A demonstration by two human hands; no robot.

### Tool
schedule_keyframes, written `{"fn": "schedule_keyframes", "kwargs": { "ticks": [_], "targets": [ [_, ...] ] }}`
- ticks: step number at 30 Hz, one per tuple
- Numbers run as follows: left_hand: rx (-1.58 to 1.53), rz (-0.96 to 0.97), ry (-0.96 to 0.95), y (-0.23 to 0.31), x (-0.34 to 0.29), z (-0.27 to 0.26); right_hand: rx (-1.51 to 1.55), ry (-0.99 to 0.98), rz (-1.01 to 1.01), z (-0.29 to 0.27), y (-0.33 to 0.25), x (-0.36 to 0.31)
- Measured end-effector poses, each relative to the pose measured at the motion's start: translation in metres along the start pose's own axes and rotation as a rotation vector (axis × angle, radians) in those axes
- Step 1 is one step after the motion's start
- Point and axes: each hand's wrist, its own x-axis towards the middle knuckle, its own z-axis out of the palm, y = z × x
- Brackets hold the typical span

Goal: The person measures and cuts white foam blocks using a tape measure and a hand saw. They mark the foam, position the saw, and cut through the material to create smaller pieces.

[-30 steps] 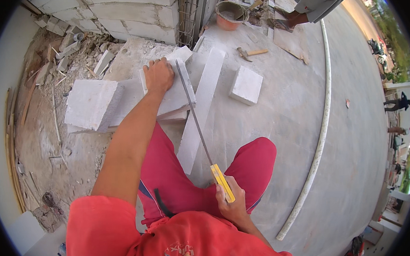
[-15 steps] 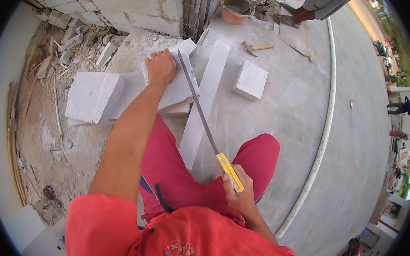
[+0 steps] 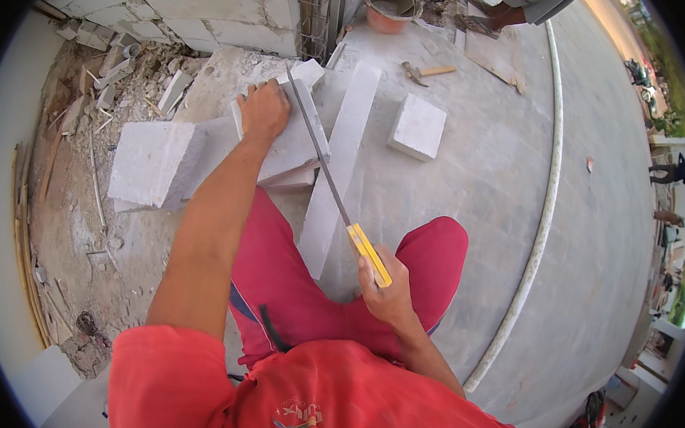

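Note:
In my right hand [image 3: 388, 291] is the yellow handle of a hand saw [image 3: 370, 255], my fingers wrapped round it. Its long, narrow dark blade reaches away and a little left, lying along the right part of a white lightweight block [image 3: 295, 142]. My left hand [image 3: 267, 109] grips that block by its far left part, fingers curled over the edge. Underneath are more white blocks, partly hidden. A thick white block [image 3: 155, 159] stands to the left, and a long white strip of block [image 3: 342, 151] lies on the floor just right of the saw.
On the concrete floor to the right are a small white block [image 3: 418, 127] and a hammer [image 3: 432, 72]. A bucket [image 3: 393, 8] stands at the far wall. A person's legs [image 3: 530, 6] are at the far right. A long pale pipe [image 3: 543, 225] crosses the floor; rubble [image 3: 126, 78] lies left.
My right hand has pushed the saw away and slightly left, so its tip now reaches farther past the block. My left hand stays on the block.

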Motion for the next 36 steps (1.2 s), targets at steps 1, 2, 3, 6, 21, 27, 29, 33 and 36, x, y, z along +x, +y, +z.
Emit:
{"fn": "schedule_keyframes", "kwargs": {
  "ticks": [1, 2, 3, 6, 21, 27, 29, 33, 36],
  "targets": [
    [-0.01, 0.008, -0.024, 0.008, -0.003, 0.002, -0.06, -0.02, -0.064, 0.011, 0.007, 0.05],
    [-0.016, 0.02, -0.039, 0.014, -0.001, 0.003, -0.049, -0.033, -0.015, 0.021, 0.0, 0.094],
    [-0.016, 0.031, -0.047, 0.019, 0.005, 0.002, -0.032, -0.046, 0.027, 0.03, -0.007, 0.122],
    [-0.018, 0.012, -0.014, 0.015, 0.004, 0.006, 0.014, -0.014, 0.035, 0.044, 0.008, 0.098],
    [-0.03, -0.007, 0.019, -0.001, -0.001, 0.004, -0.115, -0.008, -0.009, 0.028, 0.002, 0.042],
    [-0.009, 0.026, 0.004, 0.011, 0.002, 0.005, -0.056, 0.031, -0.017, -0.001, 0.003, -0.008],
    [-0.025, 0.032, -0.022, 0.017, 0.001, 0.002, -0.104, -0.027, 0.004, 0.025, 0.003, 0.084],
    [-0.046, 0.017, 0.007, 0.005, -0.001, 0.005, -0.082, -0.018, -0.02, 0.044, 0.007, 0.093],
    [-0.037, 0.011, 0.027, 0.001, 0.003, 0.002, -0.081, 0.031, 0.067, 0.006, -0.009, -0.015]
  ]
}}
